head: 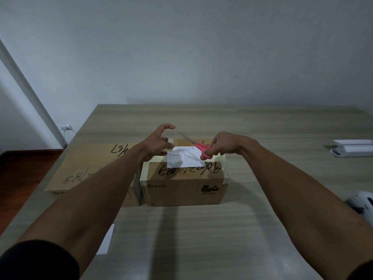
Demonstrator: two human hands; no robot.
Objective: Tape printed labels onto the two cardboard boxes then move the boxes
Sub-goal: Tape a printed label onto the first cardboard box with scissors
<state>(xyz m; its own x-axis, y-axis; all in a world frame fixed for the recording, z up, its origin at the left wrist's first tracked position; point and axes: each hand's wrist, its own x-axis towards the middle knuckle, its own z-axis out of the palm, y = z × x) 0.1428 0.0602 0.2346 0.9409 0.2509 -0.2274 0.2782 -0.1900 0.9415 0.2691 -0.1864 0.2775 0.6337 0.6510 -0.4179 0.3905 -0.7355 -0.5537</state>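
Behind left forearm (pixel 96 190), second box (pixel 80 166) half-hidden

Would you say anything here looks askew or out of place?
Slightly. The printed label lies a little crooked on the right-hand box, covering part of the handwriting. A second sheet hangs over the table's near-left edge. Nothing looks spilled or damaged.

The person is wearing dark, near-black sleeves (pixel 36 259) pushed up toward the elbows (only the cuffs are showing at the bottom corners), leaving both forearms bare; no rings or watch are showing.
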